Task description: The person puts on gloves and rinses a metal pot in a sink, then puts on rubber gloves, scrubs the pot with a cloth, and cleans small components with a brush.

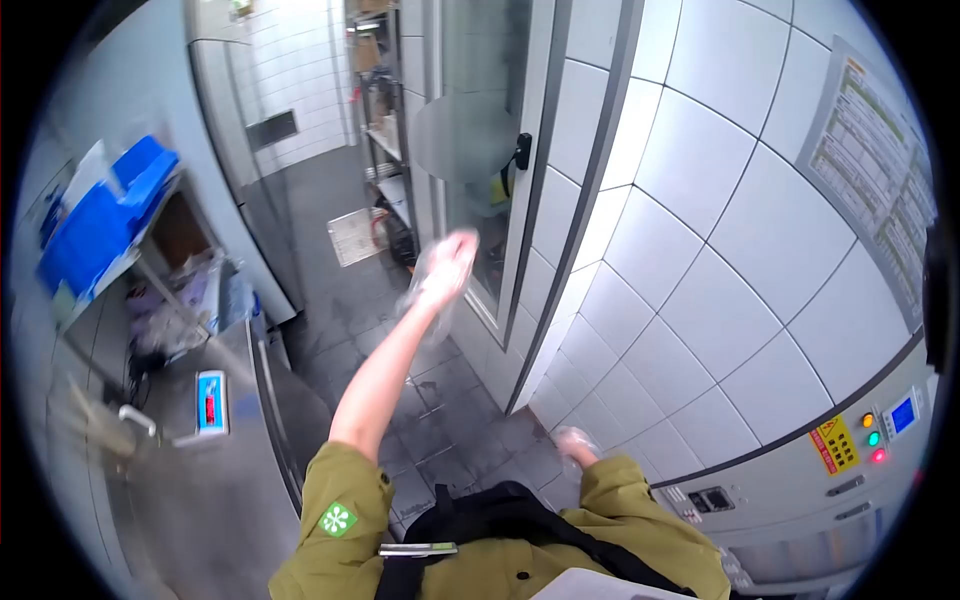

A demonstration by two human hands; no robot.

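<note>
Your dark tiled floor [440, 440] runs as a strip from lower centre toward the upper left, bounded by the metal counter [205, 500] on the left and the glass door [487, 60] at upper centre. Your left hand [447, 275], in a clear glove, stretches out at mid-frame, overlapping the door's lower part; blur means you cannot tell its grip or whether it touches. The door's black handle [523, 151] sits above and right of it. Your right hand [577, 445], gloved too, is lower right of centre, near the foot of the white tiled wall [700, 270]; its grip cannot be told. A small device with a blue face [211, 403] rests on the counter, blue bins [90, 235] at upper left, a lit control panel [870, 440] at lower right.
</note>
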